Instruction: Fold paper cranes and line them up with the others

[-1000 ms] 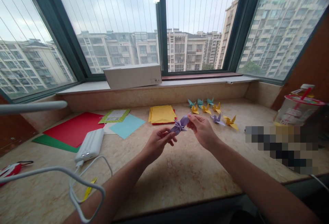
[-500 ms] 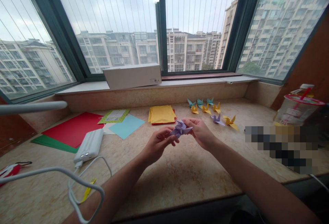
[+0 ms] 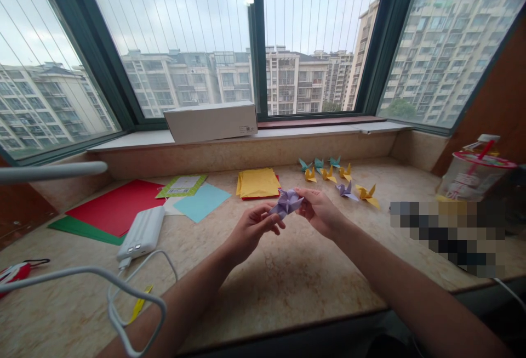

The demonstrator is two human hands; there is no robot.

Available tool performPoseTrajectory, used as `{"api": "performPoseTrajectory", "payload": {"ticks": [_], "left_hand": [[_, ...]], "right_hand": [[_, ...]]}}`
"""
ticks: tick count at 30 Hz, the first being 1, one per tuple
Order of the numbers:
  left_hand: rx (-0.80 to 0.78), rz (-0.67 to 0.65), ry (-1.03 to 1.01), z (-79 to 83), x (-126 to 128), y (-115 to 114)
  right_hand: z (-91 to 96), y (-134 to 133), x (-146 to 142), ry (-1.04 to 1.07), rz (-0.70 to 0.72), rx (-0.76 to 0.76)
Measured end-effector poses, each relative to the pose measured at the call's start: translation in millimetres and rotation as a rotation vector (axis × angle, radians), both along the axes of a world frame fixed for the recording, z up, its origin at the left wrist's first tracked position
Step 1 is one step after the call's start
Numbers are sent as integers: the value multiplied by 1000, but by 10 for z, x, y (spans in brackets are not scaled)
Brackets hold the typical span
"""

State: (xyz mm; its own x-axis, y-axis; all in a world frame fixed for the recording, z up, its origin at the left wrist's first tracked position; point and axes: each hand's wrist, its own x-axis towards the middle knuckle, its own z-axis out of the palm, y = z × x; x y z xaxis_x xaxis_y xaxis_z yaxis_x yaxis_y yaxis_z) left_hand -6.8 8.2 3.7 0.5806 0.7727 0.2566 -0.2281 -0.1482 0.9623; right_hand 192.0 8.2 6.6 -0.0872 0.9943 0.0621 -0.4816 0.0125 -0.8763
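Both of my hands hold a small purple folded paper figure [image 3: 287, 202] above the marble counter [image 3: 287, 281]. My left hand [image 3: 250, 230] pinches its lower left tip with fingers closed. My right hand [image 3: 318, 211] grips its right side, fingers curled. Behind my hands lies a stack of yellow paper squares [image 3: 258, 182] on a red sheet. To the right of it stand several finished paper cranes [image 3: 329, 172] in teal, yellow and purple, among them a purple one [image 3: 346, 190] and a yellow one [image 3: 367, 194].
At left lie a red sheet [image 3: 119, 205] over a green one, a light blue square [image 3: 201, 202], a green paper pack [image 3: 181, 185], and a white power bank [image 3: 141, 232] with a cable [image 3: 123, 292]. A white box [image 3: 211, 121] sits on the sill. A plastic cup [image 3: 472, 174] stands at right.
The stretched-out purple figure has been drawn in as my hands came closer together. Its wings now spread upward between my fingers.
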Motion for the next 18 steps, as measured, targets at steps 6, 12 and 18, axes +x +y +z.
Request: {"api": "performPoseTrajectory", "payload": {"ticks": [6, 12, 18], "left_hand": [[-25, 143, 146, 35, 2, -2], [-22, 101, 103, 25, -3, 4], [-87, 0, 24, 25, -40, -2]], "right_hand": [[-7, -10, -11, -165, -15, 21], [-17, -16, -19, -56, 69, 6], [-14, -14, -16, 96, 171, -46]]}}
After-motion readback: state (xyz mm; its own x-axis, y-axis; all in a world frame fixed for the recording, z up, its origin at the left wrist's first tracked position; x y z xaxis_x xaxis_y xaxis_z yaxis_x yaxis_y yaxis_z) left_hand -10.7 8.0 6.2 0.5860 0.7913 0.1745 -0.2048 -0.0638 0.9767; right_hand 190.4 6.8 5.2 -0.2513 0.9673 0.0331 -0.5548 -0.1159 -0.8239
